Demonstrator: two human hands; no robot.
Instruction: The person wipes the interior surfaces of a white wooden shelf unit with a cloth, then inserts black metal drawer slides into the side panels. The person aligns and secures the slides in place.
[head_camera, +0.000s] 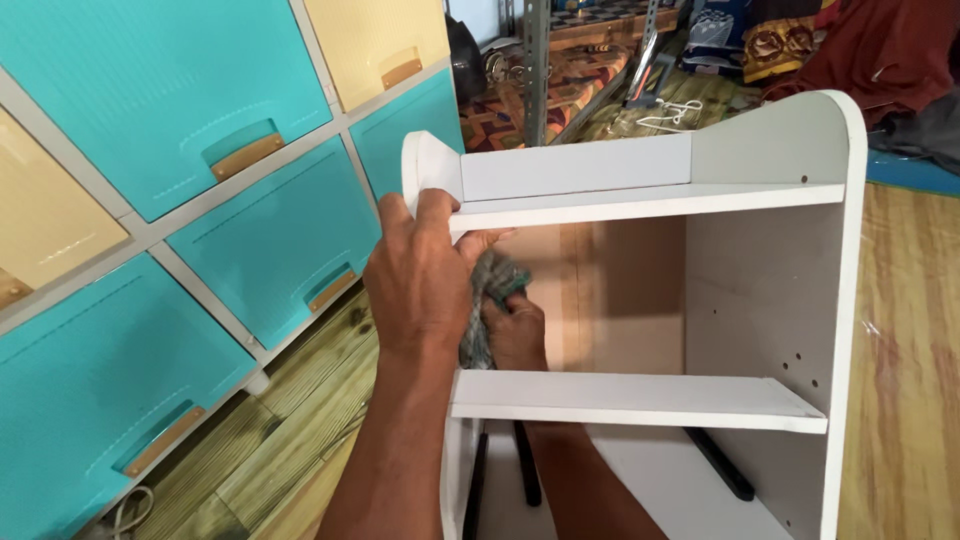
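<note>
A small white wooden shelf unit (760, 290) with two shelves stands on the floor in front of me. My left hand (420, 275) grips its left side panel near the top. My right hand (515, 330) reaches up from below, between the two shelves, and holds a crumpled grey-green cloth (490, 290) against the inside of the left panel. The cloth is partly hidden behind my left hand.
A plastic drawer cabinet (200, 200) with teal and yellow drawers stands close on the left. The floor (290, 430) has a wood-pattern covering. Patterned fabrics and a metal rack post (537, 70) lie behind the shelf unit. Black strips (720, 465) sit at the unit's bottom.
</note>
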